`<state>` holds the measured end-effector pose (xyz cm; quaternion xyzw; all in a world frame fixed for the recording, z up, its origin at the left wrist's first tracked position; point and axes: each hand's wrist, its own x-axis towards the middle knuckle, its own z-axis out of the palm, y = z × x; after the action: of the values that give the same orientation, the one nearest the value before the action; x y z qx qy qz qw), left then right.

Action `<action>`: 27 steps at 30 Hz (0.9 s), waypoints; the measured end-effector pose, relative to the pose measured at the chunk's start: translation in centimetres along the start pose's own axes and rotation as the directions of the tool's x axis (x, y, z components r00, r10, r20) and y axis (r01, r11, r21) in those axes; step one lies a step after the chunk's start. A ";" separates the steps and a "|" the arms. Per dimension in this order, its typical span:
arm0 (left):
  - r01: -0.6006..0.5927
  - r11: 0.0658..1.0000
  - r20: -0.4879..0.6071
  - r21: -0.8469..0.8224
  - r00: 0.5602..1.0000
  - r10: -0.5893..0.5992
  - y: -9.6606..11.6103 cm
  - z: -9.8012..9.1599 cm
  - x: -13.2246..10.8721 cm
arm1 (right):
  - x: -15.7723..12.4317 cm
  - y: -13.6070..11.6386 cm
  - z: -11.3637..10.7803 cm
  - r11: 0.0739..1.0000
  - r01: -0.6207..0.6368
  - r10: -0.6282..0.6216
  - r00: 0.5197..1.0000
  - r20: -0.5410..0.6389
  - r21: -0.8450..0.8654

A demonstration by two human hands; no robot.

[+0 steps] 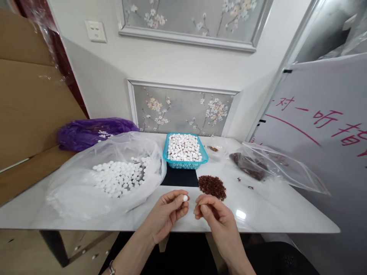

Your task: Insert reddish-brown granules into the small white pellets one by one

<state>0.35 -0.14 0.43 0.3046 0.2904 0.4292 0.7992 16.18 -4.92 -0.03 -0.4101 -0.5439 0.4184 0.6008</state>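
Observation:
Between the thumb and fingertips of my left hand [171,210] is a small white ball [185,198]. My right hand [213,214] is closed in a pinch close beside it; what it holds, if anything, is too small to make out. Just beyond the right hand lies a pile of small reddish-brown pieces [212,186]. A blue plastic basket [203,153] full of similar white balls stands behind, on the far side of the table. To the left, an open clear plastic bag [74,191] holds many more white balls [120,177].
A purple bag [77,133] sits at the back left near cardboard [37,99]. On the right lies a clear zip bag [286,168] with dark brown contents [249,166]. A dark flat panel [179,178] is before the basket. The table's front edge [286,231] runs near my wrists.

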 end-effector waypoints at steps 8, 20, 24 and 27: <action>-0.003 1.000 0.003 0.018 1.000 0.003 -0.1 -0.1 0.0 | 0.3 0.5 0.4 0.995 -0.099 0.099 0.995 -0.018 0.014; -0.079 0.996 0.125 0.043 0.989 0.073 -0.3 0.2 -0.1 | 0.8 0.5 1.9 0.995 -0.091 0.092 0.995 -0.024 0.042; -0.073 0.996 0.077 0.048 0.995 0.069 -0.2 0.3 -0.1 | 0.9 0.2 2.2 0.998 -0.052 0.051 0.998 -0.030 -0.035; -0.066 0.997 0.043 0.040 0.997 0.064 -0.3 0.2 -0.1 | 0.9 0.0 2.5 0.993 0.015 -0.021 0.999 -0.049 -0.114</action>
<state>0.63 -0.39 0.40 0.3391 0.2725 0.4424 0.7842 13.70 -4.01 0.43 -0.4490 -0.5553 0.3712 0.5936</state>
